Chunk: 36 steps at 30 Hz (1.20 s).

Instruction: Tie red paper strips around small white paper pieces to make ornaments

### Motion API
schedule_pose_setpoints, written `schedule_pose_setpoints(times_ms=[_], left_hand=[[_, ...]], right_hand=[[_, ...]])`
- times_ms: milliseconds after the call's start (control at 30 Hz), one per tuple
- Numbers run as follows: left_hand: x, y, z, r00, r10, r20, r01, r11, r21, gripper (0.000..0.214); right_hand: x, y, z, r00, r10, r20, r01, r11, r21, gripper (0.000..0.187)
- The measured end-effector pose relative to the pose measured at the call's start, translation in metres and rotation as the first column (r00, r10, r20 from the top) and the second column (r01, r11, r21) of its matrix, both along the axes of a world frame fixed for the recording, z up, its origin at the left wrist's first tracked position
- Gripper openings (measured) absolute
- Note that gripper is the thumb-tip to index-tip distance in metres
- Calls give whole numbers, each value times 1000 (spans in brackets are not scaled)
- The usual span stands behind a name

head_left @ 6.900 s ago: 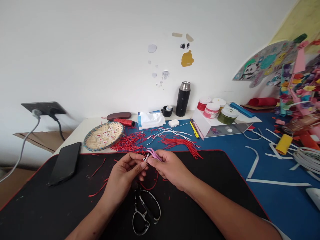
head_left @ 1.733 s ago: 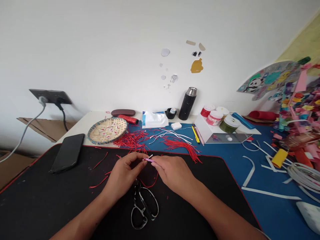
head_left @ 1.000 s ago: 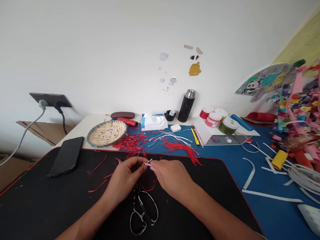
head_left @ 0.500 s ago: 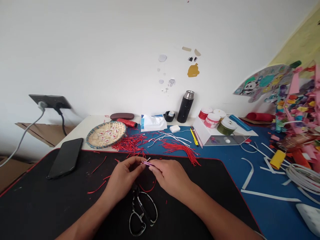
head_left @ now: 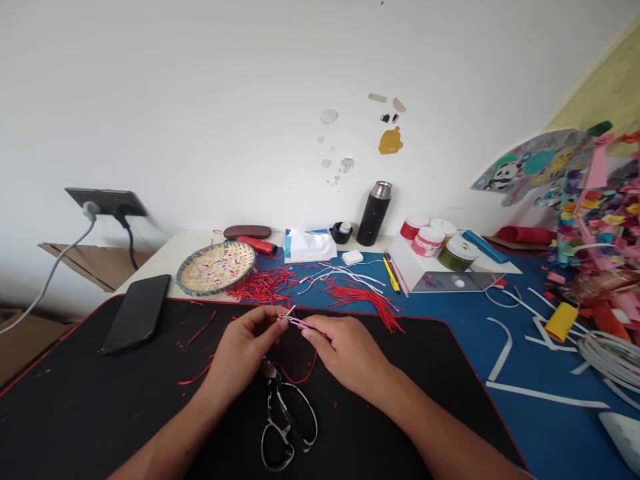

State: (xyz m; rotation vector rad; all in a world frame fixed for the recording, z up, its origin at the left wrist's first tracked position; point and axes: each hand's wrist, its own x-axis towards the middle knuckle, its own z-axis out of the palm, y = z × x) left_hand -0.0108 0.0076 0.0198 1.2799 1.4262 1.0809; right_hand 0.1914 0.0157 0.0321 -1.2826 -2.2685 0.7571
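My left hand (head_left: 249,347) and my right hand (head_left: 345,351) meet over the black mat (head_left: 100,400), fingertips pinched together on a small pink and white strip piece (head_left: 295,321). The piece sticks out between both sets of fingers, above the mat. A pair of scissors (head_left: 285,417) lies on the mat just below my hands, handles toward me. A curved red strip (head_left: 300,373) lies on the mat under my right hand.
A black phone (head_left: 136,313) lies at the mat's left. Behind are a woven basket (head_left: 216,267), red strips (head_left: 363,297), white strips (head_left: 340,272), a tissue pack (head_left: 309,245), a black flask (head_left: 376,213), jars (head_left: 430,239), and coloured paper clutter (head_left: 595,220) at right.
Both hands have stayed together on the small piece, shifting only slightly. The pink part showed larger 6.9 s ago. The view has moved a little.
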Motion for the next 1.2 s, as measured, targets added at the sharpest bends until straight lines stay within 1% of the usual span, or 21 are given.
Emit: schedule_pose_setpoints(times_ms=[233, 467, 533, 600, 733, 867, 933, 1033, 1200], left_hand=[[0, 0, -2, 1000, -16, 26, 17, 1000, -25, 36], [-2, 0, -6, 998, -36, 51, 38, 998, -40, 35], [-2, 1, -7, 997, -40, 72, 43, 998, -45, 35], [-2, 1, -9, 993, -40, 111, 46, 998, -54, 35], [-4, 2, -11, 972, -44, 229, 58, 997, -57, 34], [-3, 2, -14, 942, -38, 334, 61, 996, -58, 33], [-1, 2, -15, 927, -30, 373, 59, 996, -67, 33], [1, 2, -15, 916, -26, 401, 61, 995, -74, 33], [3, 1, -9, 928, -44, 371, 74, 995, -68, 33]], right_hand=[[0, 1, 0, 1000, -2, 18, 2, 1000, 0, 25], [-1, 1, 0, 1000, -7, -20, 7, 1000, -15, 24], [-1, 1, -2, 997, -20, -75, 17, 999, -37, 23], [-1, 2, -4, 986, -40, -163, 28, 996, -79, 24], [-3, 6, -11, 937, -97, -335, 33, 981, -192, 30], [-5, 9, -15, 883, -132, -450, -2, 958, -286, 31], [-6, 9, -15, 861, -145, -487, -20, 948, -319, 30], [-8, 9, -16, 847, -157, -507, -25, 942, -333, 29], [-10, 9, -20, 840, -175, -513, -11, 941, -339, 27]])
